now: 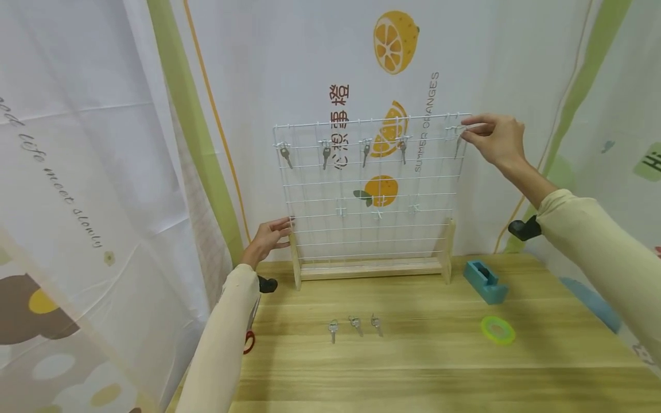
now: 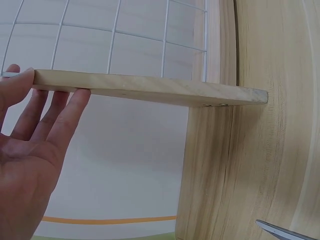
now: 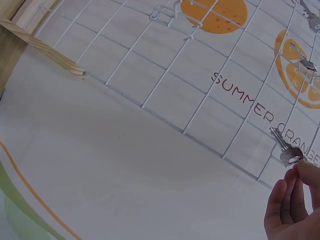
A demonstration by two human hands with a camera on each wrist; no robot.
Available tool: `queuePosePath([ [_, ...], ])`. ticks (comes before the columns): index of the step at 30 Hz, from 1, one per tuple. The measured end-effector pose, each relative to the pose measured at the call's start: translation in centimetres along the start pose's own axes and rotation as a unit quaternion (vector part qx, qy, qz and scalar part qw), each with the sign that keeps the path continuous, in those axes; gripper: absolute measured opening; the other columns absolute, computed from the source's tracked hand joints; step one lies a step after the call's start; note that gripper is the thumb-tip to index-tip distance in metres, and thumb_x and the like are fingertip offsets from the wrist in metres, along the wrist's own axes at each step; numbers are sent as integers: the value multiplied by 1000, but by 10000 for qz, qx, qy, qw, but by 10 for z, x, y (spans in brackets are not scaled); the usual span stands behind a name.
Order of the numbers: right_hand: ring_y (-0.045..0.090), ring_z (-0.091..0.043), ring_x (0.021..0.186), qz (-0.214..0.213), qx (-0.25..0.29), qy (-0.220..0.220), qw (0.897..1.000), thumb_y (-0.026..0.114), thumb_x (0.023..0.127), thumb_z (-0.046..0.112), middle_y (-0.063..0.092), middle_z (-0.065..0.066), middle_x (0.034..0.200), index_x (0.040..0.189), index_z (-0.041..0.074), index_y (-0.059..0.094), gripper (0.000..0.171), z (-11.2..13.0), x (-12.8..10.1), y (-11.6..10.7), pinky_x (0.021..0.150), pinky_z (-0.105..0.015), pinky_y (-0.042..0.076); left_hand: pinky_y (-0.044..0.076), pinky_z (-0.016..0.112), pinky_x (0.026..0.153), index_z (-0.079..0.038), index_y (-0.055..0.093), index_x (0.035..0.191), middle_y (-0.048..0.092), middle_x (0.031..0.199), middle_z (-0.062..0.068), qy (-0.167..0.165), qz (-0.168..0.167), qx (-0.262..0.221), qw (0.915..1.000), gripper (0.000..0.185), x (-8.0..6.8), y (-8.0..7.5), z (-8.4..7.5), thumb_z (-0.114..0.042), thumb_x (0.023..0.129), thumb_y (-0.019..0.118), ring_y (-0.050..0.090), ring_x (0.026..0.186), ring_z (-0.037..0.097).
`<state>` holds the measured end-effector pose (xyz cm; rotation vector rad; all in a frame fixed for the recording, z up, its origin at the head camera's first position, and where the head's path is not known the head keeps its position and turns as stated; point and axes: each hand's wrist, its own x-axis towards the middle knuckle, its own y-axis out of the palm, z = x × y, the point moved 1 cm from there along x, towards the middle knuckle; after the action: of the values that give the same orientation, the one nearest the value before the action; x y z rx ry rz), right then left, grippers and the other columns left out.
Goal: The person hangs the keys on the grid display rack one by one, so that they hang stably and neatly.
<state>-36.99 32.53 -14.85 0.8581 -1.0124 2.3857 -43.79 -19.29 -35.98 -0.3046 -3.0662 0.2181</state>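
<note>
A white wire grid (image 1: 372, 120) is standing upright in a pale wooden stand (image 1: 372, 273), whose left post the left fingers (image 2: 72, 115) are gripping near its top. Four metal keys (image 1: 326, 155) are hanging in a row across the grid's upper part, blades pointing down. The right fingers (image 3: 286, 197) are pinching a fifth key (image 3: 287, 147) by its head end, its blade pointing downward beside the white hook (image 1: 452, 132) at the upper right corner; whether it is touching that hook is hard to tell. Three bare hooks (image 1: 378, 213) are sitting lower on the wires. Three ringed silver keys (image 1: 356, 325) are lying apart in a row before the stand.
</note>
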Motion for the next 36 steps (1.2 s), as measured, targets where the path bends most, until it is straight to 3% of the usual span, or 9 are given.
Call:
queuePosePath([
  [2,52,24,64,3,18,26,10000,78,96,17,77,16,92,124,3,75,31,-2,1,0,59,-2,44,51,50,110,-4,39,160,42,161,20,8,-3,8,10000,53,0,2,0,-3,109,53,44,146,36],
  [9,54,21,64,77,-5,189,9998,77,97,20,78,-1,104,126,4,75,33,-8,3,2,58,-3,45,50,51,110,-4,41,159,43,160,21,69,-18,28,10000,52,1,8,-2,-1,108,52,43,146,36],
  [11,54,22,65,108,-17,207,9997,77,97,22,78,-1,105,126,4,75,34,-8,2,3,59,-3,45,50,52,111,-3,41,159,43,160,21,76,-17,22,10000,52,1,8,-1,-1,108,52,43,146,36],
  [22,53,25,68,168,125,80,9997,80,94,20,74,26,94,128,4,73,38,-9,-2,-1,65,-3,44,49,52,111,-4,43,158,44,159,20,168,-13,77,9998,51,1,7,-1,-1,108,53,43,146,36],
  [36,56,22,71,429,43,-84,9990,82,93,23,79,11,96,129,4,72,42,-6,-25,-4,63,-2,47,49,52,111,-5,41,159,42,161,20,211,2,120,9997,51,-1,1,3,-2,109,52,42,147,37],
])
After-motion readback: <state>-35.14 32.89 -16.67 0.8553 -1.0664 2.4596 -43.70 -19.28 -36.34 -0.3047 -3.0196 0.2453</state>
